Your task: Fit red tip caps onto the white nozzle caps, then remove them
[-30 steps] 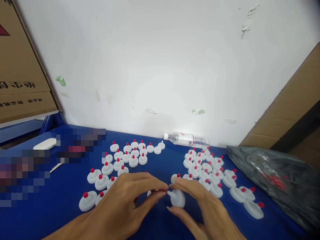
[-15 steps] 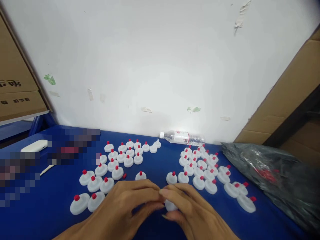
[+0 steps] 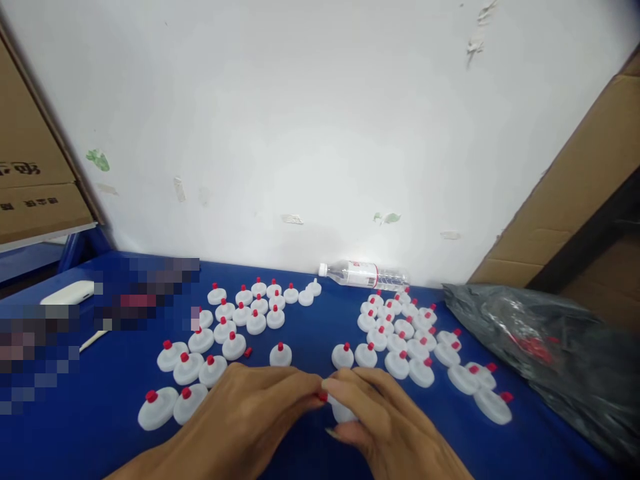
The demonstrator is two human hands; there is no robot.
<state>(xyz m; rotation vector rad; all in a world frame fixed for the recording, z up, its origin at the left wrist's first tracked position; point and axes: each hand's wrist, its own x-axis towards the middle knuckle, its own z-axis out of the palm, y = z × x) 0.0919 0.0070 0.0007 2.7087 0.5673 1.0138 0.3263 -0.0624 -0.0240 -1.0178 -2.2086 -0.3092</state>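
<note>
My right hand [image 3: 387,417] is closed around a white round plastic cap [image 3: 343,411], tipped with its top facing left. The fingers of my left hand [image 3: 255,413] pinch a small red tip [image 3: 323,396] at the cap's nozzle end; whether it is seated there, I cannot tell. Just beyond my hands, single white caps with red tips [image 3: 281,355] stand upright on the blue table [image 3: 310,327]. A loose red tip [image 3: 248,353] lies left of them. One white cap without a red tip [image 3: 314,287] is at the back.
Several red-tipped caps stand in a left group [image 3: 234,345] and a right group [image 3: 397,363]. A clear plastic bottle [image 3: 363,275] lies against the white wall [image 3: 320,133]. On the right is a dark plastic bag [image 3: 565,367] with red pieces. Cardboard [image 3: 540,213] flanks the wall.
My left fingers have shifted slightly, and the red tip between them now shows. The white cap stays in my right hand. The view has moved a little.
</note>
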